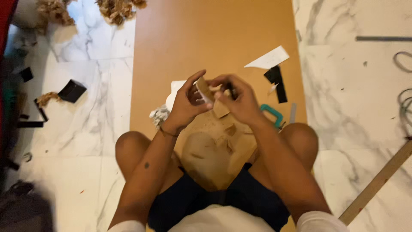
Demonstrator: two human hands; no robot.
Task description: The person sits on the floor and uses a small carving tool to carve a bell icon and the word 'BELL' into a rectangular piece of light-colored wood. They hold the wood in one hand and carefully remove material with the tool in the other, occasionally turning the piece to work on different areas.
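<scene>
**Two hands, one cardboard piece, scraps all round**

Nearest me I see two bare knees and, between them, one large brown cardboard sheet [214, 159] lying across the lap, with a few small torn bits of card resting on it. Just above it both hands meet. My left hand [185, 103] is curled, thumb and fingers pinched on one small cardboard piece [205, 91] that stands tilted between the hands. My right hand [240, 101] is closed on the same piece from the other side, fingers bent over its top edge; a thin dark thing shows between those fingers, but I cannot tell what it is. A second small cardboard flap [221, 109] sits just under the held piece, touching it.

Just beside the left wrist lies one crumpled whitish wad [159, 115], and behind the left hand one white sheet [174, 92] peeks out. By the right forearm I count one teal handle [272, 114] and one grey strip [292, 112] next to it.

All of this rests on one long orange-brown board [206, 38] laid over the marble floor [343, 86]. Farther up the board are one white paper scrap [268, 59] and one black L-shaped piece [277, 81], near each other.

Off to the left on the floor I count one black box-like piece [71, 90]. At the far edge sit two heaps of brown shavings [118, 8]. At right, one wooden stick [377, 182] lies slantwise.
</scene>
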